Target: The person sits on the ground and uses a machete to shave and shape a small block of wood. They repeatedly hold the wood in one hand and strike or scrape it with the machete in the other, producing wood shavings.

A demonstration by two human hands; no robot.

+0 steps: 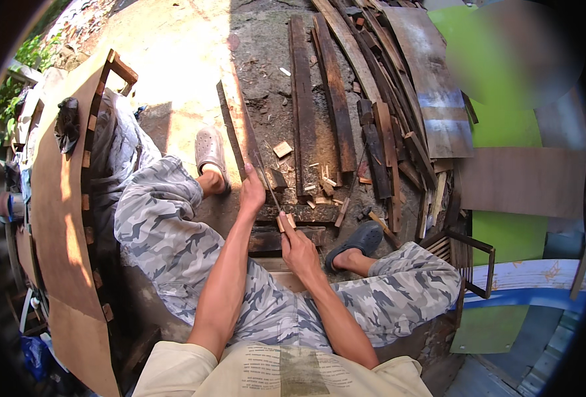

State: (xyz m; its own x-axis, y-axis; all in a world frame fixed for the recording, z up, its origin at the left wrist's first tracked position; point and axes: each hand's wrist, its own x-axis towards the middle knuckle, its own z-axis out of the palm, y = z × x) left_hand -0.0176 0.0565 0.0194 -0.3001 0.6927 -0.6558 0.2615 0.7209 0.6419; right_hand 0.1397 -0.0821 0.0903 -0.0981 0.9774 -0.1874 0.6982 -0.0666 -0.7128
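My left hand (252, 192) is closed around the near part of a long wooden plank (237, 99), which points away from me with its far end in the sunlight. My right hand (298, 250) lies lower and to the right, wrapped round the pale handle of a long thin-bladed tool (266, 173). Its dark narrow blade runs forward along the plank's right side; I cannot tell its exact kind. Small cut wood blocks and chips (325, 185) lie on the ground just beyond my right hand.
Dark boards (301, 99) lie lengthwise ahead, with a heap of timber (392, 106) to their right. A plywood panel (65, 218) with a slatted frame stands at my left. A small wooden rack (481, 264) and green sheets (504, 231) are at my right. My feet flank the work.
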